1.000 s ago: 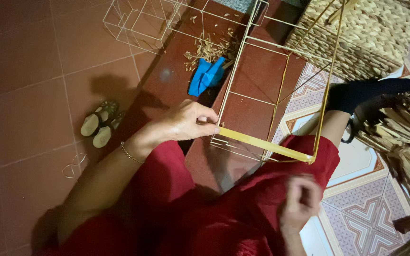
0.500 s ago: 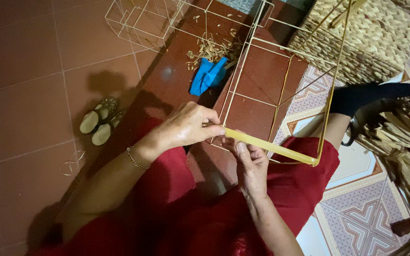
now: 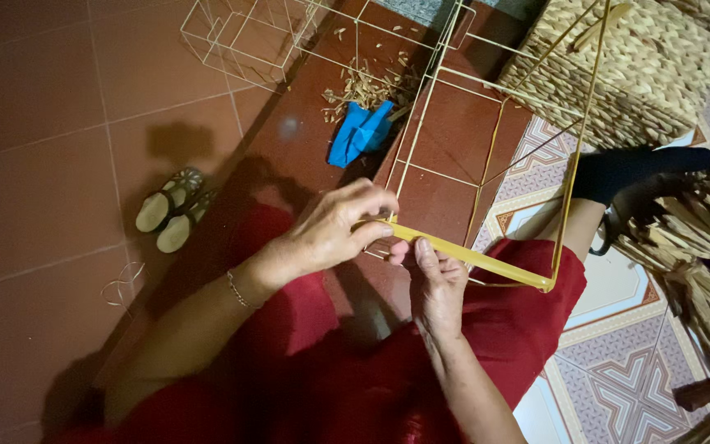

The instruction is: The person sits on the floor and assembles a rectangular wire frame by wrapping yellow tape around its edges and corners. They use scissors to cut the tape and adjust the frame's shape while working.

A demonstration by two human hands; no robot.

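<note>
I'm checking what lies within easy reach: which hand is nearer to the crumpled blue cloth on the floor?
Left. The left hand grips the yellow frame bar just below the crumpled blue cloth; the right hand sits lower, farther from it.

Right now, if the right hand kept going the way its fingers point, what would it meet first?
The right hand points up and slightly left, its fingertips already at the yellow strip on the wire frame. Just beyond is the left hand, though depth is unclear.

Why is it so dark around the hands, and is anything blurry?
Head view: light falls from the right, brightening the patterned tiles; the red floor left lies dim, with shadow under the sandals. Left hand and right hand on the yellow wire frame look sharp; the lower edge is slightly soft.
</note>
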